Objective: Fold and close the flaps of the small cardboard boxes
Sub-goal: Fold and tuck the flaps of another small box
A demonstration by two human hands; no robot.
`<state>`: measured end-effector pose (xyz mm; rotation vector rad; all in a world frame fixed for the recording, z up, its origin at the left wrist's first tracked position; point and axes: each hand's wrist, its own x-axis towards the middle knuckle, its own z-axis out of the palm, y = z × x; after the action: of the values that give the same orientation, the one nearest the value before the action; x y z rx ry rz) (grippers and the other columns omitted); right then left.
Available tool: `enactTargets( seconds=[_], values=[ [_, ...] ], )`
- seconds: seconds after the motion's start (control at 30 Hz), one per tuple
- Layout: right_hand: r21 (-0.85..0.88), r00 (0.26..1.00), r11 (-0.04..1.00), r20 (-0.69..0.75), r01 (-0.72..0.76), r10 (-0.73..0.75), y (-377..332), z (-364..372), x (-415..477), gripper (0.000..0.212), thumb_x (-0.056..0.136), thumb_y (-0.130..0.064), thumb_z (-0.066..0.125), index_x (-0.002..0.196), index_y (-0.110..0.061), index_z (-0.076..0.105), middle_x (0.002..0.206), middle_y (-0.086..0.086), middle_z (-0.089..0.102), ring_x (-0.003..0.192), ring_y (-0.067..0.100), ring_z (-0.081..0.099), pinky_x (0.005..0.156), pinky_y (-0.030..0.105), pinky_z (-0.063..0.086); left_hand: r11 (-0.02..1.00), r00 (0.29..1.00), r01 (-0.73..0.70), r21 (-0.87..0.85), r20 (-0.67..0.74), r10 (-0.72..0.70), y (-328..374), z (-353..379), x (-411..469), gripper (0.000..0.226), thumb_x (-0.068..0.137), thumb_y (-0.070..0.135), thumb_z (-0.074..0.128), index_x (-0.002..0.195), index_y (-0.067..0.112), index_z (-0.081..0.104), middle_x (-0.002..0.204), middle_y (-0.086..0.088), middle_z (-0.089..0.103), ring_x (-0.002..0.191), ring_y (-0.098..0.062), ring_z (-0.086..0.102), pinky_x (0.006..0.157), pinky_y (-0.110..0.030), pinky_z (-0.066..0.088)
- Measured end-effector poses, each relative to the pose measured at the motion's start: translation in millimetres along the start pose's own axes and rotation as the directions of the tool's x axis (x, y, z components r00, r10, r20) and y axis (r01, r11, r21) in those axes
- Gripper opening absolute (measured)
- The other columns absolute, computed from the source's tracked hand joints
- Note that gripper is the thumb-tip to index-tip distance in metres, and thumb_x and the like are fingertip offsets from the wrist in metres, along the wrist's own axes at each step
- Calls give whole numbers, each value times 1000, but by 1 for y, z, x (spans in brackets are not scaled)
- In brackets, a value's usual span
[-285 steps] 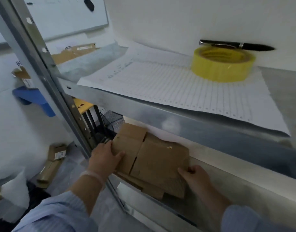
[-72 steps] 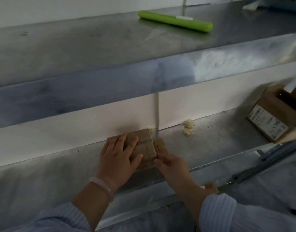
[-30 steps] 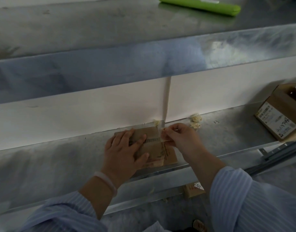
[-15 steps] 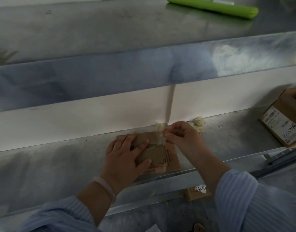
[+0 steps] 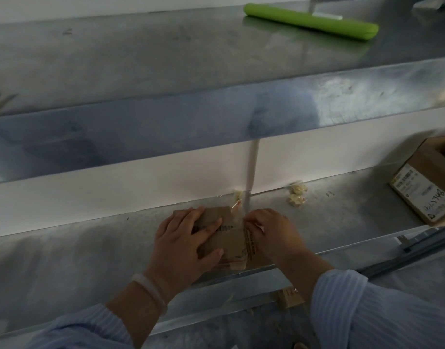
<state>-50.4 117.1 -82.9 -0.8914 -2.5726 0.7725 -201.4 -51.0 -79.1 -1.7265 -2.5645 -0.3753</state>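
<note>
One small box (image 5: 227,239), one open box (image 5: 429,178)

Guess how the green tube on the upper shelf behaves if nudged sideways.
Likely rolls: the green tube is round and lies on its side on the upper shelf, which is bare smooth metal. It probably also slides easily endwise, since the shelf looks glossy. It looks straight and stiff, but its weight can't be judged.

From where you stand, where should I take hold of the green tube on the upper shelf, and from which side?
Grip the green tube near its middle, from above, fingers across its width. It lies flat on the upper shelf, long and round; an end grip may let it swing.
</note>
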Motion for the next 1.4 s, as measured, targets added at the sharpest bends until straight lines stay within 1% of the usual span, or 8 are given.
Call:
enactTargets(
  seconds=[0.3, 0.53, 0.67, 0.8, 1.03, 1.13, 1.2, 1.4],
  values=[
    [87, 995, 994, -81, 71, -64, 5, 4, -13, 14, 87, -20, 67, 100, -23, 71, 95, -4, 68, 82, 13, 66, 75, 30, 56, 998, 1000, 7, -59, -4, -8, 1, -7, 2, 61, 73, 71, 44, 128, 45, 53, 141, 5, 47, 129, -22, 42, 107, -41, 25],
    [295, 985, 947, -80, -125, 155, -1, 10, -22, 14, 82, -17, 73, 94, -26, 75, 83, -20, 66, 75, -13, 59, 69, -3, 38, 989, 999, 12, -150, -41, -18, 28, -12, 31, 53, 68, 73, 46, 104, 39, 63, 110, 13, 52, 107, -13, 48, 94, -38, 39],
    [253, 983, 955, -48, -158, 175, -2, 14, -17, 9, 86, -16, 68, 92, -23, 70, 85, -13, 65, 79, 4, 60, 68, 3, 39, 971, 994, -13, -239, -108, -13, 34, 2, 35, 40, 72, 61, 56, 99, 35, 69, 100, 17, 58, 96, -8, 54, 86, -33, 44],
    [104, 1000, 995, -2, -10, 10, 1, 8, -11, 9, 92, -19, 58, 98, -16, 63, 96, 3, 64, 86, 22, 60, 73, 30, 46, 978, 996, -20, -209, -90, 1, 29, 5, 34, 56, 71, 67, 51, 113, 32, 66, 108, 13, 59, 101, -11, 54, 88, -31, 40],
    [79, 984, 982, -58, 174, -170, -9, -16, 12, 22, 92, -34, 44, 92, -18, 60, 87, 3, 62, 74, 22, 58, 64, 36, 49, 979, 998, 8, -206, -53, -19, 30, 4, 35, 57, 72, 69, 49, 112, 31, 66, 112, 11, 61, 105, -15, 55, 94, -36, 41],
    [144, 986, 981, -123, 131, -114, -10, -13, 14, 4, 89, -18, 63, 89, -22, 65, 81, -9, 62, 70, 3, 55, 64, 10, 42, 954, 997, 65, -292, -13, -72, 28, 3, 36, 57, 71, 73, 47, 111, 37, 66, 111, 18, 60, 105, -7, 52, 97, -34, 41],
    [272, 993, 962, -115, 35, -3, -12, -13, 13, 14, 85, -17, 69, 84, -30, 65, 78, -18, 63, 73, -3, 59, 65, 5, 43, 916, 993, 106, -388, -5, -117, 29, 1, 38, 52, 74, 72, 48, 105, 35, 70, 102, 19, 64, 97, -4, 55, 90, -32, 45],
    [602, 980, 776, 53, -186, 193, -3, -17, 10, 26, 88, -6, 64, 98, -30, 67, 92, -8, 73, 90, 4, 68, 90, 28, 55, 794, 940, 294, -531, 11, -341, 36, -5, 45, 27, 85, 42, 64, 66, 22, 65, 59, 10, 57, 62, -5, 55, 54, -17, 32]
  ],
)
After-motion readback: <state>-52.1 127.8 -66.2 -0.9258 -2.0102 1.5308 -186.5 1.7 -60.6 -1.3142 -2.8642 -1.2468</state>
